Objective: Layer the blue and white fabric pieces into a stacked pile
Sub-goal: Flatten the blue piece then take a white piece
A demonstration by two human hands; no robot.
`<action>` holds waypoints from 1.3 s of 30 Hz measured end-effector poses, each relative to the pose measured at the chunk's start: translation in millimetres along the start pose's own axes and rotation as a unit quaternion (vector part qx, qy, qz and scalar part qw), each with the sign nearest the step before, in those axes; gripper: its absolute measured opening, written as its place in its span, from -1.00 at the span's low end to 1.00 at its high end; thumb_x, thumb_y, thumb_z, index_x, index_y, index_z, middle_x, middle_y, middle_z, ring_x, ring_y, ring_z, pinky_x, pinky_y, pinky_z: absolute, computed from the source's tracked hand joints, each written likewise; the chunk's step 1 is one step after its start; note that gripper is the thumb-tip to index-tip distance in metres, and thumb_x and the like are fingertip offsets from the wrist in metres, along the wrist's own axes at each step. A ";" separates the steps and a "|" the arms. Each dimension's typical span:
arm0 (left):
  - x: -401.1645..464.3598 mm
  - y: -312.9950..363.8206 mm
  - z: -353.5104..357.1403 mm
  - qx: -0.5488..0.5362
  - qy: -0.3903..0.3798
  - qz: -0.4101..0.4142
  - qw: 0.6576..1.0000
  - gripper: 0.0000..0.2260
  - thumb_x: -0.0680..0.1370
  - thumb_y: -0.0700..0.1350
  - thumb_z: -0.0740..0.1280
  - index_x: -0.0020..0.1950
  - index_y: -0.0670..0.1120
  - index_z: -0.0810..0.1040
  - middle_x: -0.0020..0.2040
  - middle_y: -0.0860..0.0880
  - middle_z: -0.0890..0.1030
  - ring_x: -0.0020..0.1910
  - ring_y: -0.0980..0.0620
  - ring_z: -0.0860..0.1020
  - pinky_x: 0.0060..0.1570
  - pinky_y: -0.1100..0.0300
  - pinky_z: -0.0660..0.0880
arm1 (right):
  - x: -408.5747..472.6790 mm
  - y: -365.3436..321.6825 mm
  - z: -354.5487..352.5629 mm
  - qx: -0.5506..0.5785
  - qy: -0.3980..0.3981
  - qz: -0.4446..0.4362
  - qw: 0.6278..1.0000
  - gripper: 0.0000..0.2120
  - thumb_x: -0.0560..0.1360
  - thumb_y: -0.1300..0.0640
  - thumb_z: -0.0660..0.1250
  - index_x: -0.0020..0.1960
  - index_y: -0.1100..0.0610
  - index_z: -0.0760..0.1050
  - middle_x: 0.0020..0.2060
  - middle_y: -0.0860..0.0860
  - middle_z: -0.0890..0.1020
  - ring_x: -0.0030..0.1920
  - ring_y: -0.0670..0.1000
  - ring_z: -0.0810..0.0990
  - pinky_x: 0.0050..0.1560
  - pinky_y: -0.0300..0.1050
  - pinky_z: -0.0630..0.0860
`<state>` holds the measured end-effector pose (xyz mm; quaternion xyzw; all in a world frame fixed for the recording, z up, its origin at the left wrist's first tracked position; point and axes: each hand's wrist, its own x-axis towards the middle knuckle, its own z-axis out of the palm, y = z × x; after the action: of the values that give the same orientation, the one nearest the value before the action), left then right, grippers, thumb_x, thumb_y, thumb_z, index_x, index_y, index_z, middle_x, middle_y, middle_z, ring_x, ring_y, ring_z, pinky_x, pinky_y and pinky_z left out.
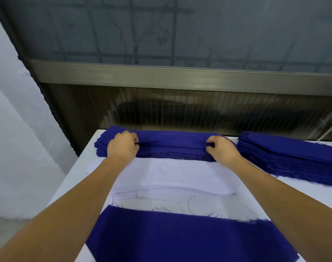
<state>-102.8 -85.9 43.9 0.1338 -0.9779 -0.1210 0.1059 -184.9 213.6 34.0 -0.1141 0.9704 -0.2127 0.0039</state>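
Observation:
A thick stack of blue fabric strips (172, 144) lies across the far side of the white table (80, 167). My left hand (122, 146) pinches the top blue strip near the stack's left end. My right hand (220, 149) pinches the same strip near its right end. Closer to me lies a pile of white fabric pieces (176, 178) with loose threads at its near edge. A single blue piece (180, 239) covers the near part of that pile.
A second thick stack of blue strips (293, 156) lies at the right of the table. Behind the table runs a dark ribbed panel (199, 110) under a metal window ledge. A pale wall (16, 129) stands at the left.

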 end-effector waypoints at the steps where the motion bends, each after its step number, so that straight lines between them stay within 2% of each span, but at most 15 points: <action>1: -2.7 -2.6 -1.7 0.005 0.003 0.004 1.000 -0.86 0.59 -0.18 0.25 0.07 -0.03 0.57 0.01 -0.06 0.57 -0.06 -0.04 0.53 -0.07 0.04 0.56 | -3.3 -0.4 -0.7 0.002 0.013 -0.007 1.000 -0.80 0.58 0.19 0.26 0.18 0.11 0.54 0.10 0.04 0.60 -0.05 0.00 0.52 -0.06 -0.18 0.42; 6: -21.3 -6.7 -21.4 0.021 0.058 0.063 0.996 -0.80 0.62 -0.15 0.22 0.18 -0.01 0.57 0.10 -0.04 0.58 0.05 -0.02 0.52 0.05 0.10 0.51 | -40.2 -4.7 -24.5 -0.013 0.134 -0.068 0.989 -0.90 0.59 0.17 0.25 0.06 0.07 0.52 0.03 0.02 0.60 0.00 0.01 0.52 0.00 -0.13 0.42; 9: -51.1 -11.4 -41.7 0.007 0.080 0.122 0.989 -0.80 0.61 -0.12 0.25 0.20 0.00 0.58 0.11 0.02 0.59 0.09 0.04 0.51 0.07 0.18 0.47 | -85.7 -2.2 -48.3 -0.031 0.149 -0.113 0.982 -0.89 0.57 0.16 0.29 0.08 0.06 0.54 -0.05 -0.04 0.63 -0.10 -0.05 0.55 -0.08 -0.13 0.49; 11: -77.6 -17.1 -54.5 -0.016 0.051 0.156 0.986 -0.81 0.59 -0.09 0.29 0.19 0.02 0.58 0.07 0.07 0.59 0.03 0.12 0.50 0.01 0.26 0.45 | -122.2 4.5 -65.4 -0.009 0.109 -0.118 0.987 -0.91 0.55 0.13 0.32 0.00 -0.04 0.52 -0.15 -0.17 0.62 -0.22 -0.16 0.54 -0.25 -0.30 0.43; 12: -90.5 -20.1 -60.1 -0.027 0.017 0.172 0.985 -0.82 0.58 -0.08 0.31 0.17 0.05 0.58 0.04 0.11 0.58 -0.03 0.17 0.50 -0.03 0.31 0.44 | -140.0 8.6 -73.4 0.007 0.078 -0.117 0.990 -0.90 0.54 0.11 0.33 -0.04 -0.09 0.51 -0.20 -0.22 0.61 -0.21 -0.20 0.55 -0.30 -0.34 0.40; 14: -111.5 -24.0 -69.1 -0.047 -0.081 0.185 0.978 -0.86 0.57 -0.04 0.32 0.10 0.15 0.57 -0.04 0.23 0.55 -0.11 0.22 0.51 -0.10 0.39 0.44 | -168.3 16.5 -86.9 0.046 -0.010 -0.105 0.993 -0.87 0.53 0.08 0.35 -0.10 -0.16 0.52 -0.20 -0.26 0.62 -0.14 -0.24 0.57 -0.24 -0.31 0.47; 17: -130.3 -22.9 -72.1 -0.064 -0.232 0.194 0.951 -0.87 0.58 -0.02 0.31 0.00 0.25 0.54 -0.07 0.30 0.56 -0.07 0.33 0.50 -0.07 0.41 0.48 | -190.5 24.9 -93.3 0.092 -0.155 -0.065 0.981 -0.84 0.54 0.07 0.35 -0.13 -0.18 0.57 -0.15 -0.22 0.66 -0.14 -0.17 0.63 -0.19 -0.28 0.53; 19: -137.2 -19.4 -69.4 -0.064 -0.275 0.195 0.939 -0.86 0.58 -0.03 0.31 0.00 0.25 0.53 -0.05 0.30 0.57 -0.07 0.34 0.51 -0.03 0.41 0.48 | -195.1 29.5 -86.9 0.086 -0.185 -0.042 0.978 -0.85 0.55 0.10 0.35 -0.16 -0.10 0.59 -0.18 -0.19 0.67 -0.17 -0.14 0.63 -0.21 -0.29 0.53; 22: -140.2 -14.2 -68.0 -0.076 -0.236 0.178 0.952 -0.84 0.58 -0.06 0.31 0.02 0.24 0.53 -0.03 0.28 0.56 -0.06 0.27 0.52 -0.01 0.39 0.48 | -196.0 32.1 -78.4 0.085 -0.128 -0.035 0.987 -0.85 0.55 0.12 0.36 -0.16 -0.08 0.56 -0.20 -0.21 0.65 -0.20 -0.15 0.60 -0.21 -0.33 0.48; 26: -149.5 -14.7 -74.0 -0.082 -0.034 0.175 0.980 -0.84 0.54 -0.10 0.37 0.00 0.18 0.57 -0.09 0.27 0.52 -0.10 0.20 0.52 -0.07 0.40 0.47 | -205.3 32.2 -76.5 0.074 0.042 -0.073 0.994 -0.81 0.52 0.15 0.36 -0.13 -0.15 0.50 -0.15 -0.28 0.59 -0.16 -0.12 0.57 -0.18 -0.22 0.52; 28: -163.9 -21.7 -72.5 -0.076 0.012 0.188 0.979 -0.82 0.49 -0.14 0.42 -0.02 0.15 0.60 -0.10 0.27 0.50 -0.11 0.19 0.51 -0.09 0.37 0.47 | -218.4 36.0 -68.4 0.039 0.092 -0.136 0.986 -0.76 0.47 0.20 0.40 -0.12 -0.15 0.48 -0.14 -0.26 0.57 -0.11 -0.15 0.55 -0.11 -0.27 0.48; 32: -200.3 -34.1 -47.2 -0.040 -0.068 0.227 0.971 -0.71 0.35 -0.29 0.47 -0.09 0.09 0.65 -0.13 0.20 0.56 -0.11 0.17 0.51 -0.16 0.25 0.50 | -250.5 51.1 -31.8 -0.057 0.052 -0.254 0.964 -0.61 0.19 0.34 0.61 -0.17 0.00 0.56 -0.14 -0.20 0.57 -0.13 -0.21 0.48 -0.07 -0.34 0.41; 34: -212.2 -35.4 -34.2 -0.022 -0.091 0.237 0.967 -0.65 0.26 -0.37 0.47 -0.13 0.05 0.67 -0.18 0.16 0.58 -0.19 0.10 0.53 -0.24 0.22 0.51 | -260.3 58.7 -15.2 -0.090 0.035 -0.268 0.959 -0.57 0.05 0.34 0.67 -0.22 0.02 0.58 -0.18 -0.16 0.60 -0.14 -0.21 0.46 -0.10 -0.35 0.41; 36: -217.2 -36.4 -26.8 -0.006 -0.094 0.245 0.965 -0.63 0.21 -0.38 0.48 -0.15 0.06 0.67 -0.20 0.18 0.58 -0.24 0.12 0.54 -0.29 0.27 0.50 | -264.8 64.9 -7.1 -0.091 0.028 -0.258 0.961 -0.54 -0.01 0.34 0.68 -0.24 0.02 0.58 -0.19 -0.16 0.61 -0.13 -0.22 0.45 -0.12 -0.37 0.41; 39: -218.4 -38.4 -19.4 -0.030 -0.104 0.233 0.966 -0.68 0.43 -0.32 0.36 0.02 0.08 0.65 0.00 0.22 0.58 -0.04 0.18 0.52 -0.08 0.26 0.49 | -265.3 69.2 -6.3 -0.094 0.039 -0.256 0.961 -0.54 -0.01 0.33 0.67 -0.24 0.02 0.59 -0.18 -0.17 0.61 -0.12 -0.22 0.44 -0.10 -0.37 0.40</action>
<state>116.6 -63.0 14.0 -0.1147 -0.9836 -0.1355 0.0327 57.9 336.5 0.2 -0.3503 0.9238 -0.1182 -0.0998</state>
